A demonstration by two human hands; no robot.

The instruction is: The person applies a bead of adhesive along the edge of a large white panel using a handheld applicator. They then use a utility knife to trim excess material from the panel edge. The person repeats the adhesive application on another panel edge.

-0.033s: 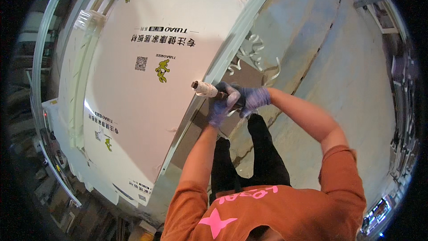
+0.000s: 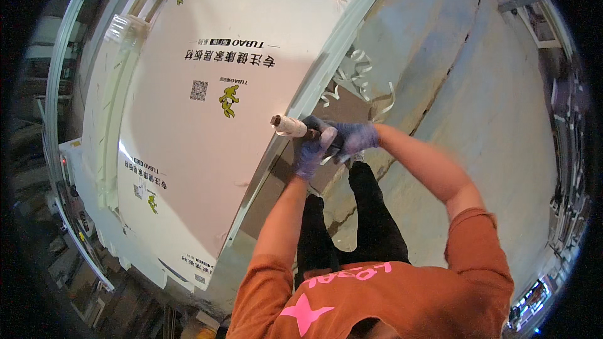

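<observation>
My left hand (image 2: 312, 156), in a thin purple-blue glove, is wrapped round the front part of a dark hand tool. The tool (image 2: 290, 127) has a thick barrel covered in white wrapping and a small dark tip that points left over the large wrapped board. At the tool's rear, my right hand (image 2: 359, 138) in a matching glove is closed round the dark part, slightly smeared by motion. What kind of tool it is cannot be made out. Just beneath both hands runs the board's pale green edge strip (image 2: 326, 56). The tool's tip appears to be above the pale wrapped board (image 2: 207, 125).
Curled white strips (image 2: 358, 69) lie on brown cardboard (image 2: 345, 110) beside the board. A long crack runs along the concrete floor (image 2: 490, 113). Metal rails (image 2: 53, 107) stand at the far left, with a frame (image 2: 527, 0) at upper right and cluttered stock along the right edge.
My right hand and forearm have shifted slightly to the left. The tool's wrapped end has moved a little down and to the right. The board stays put.
</observation>
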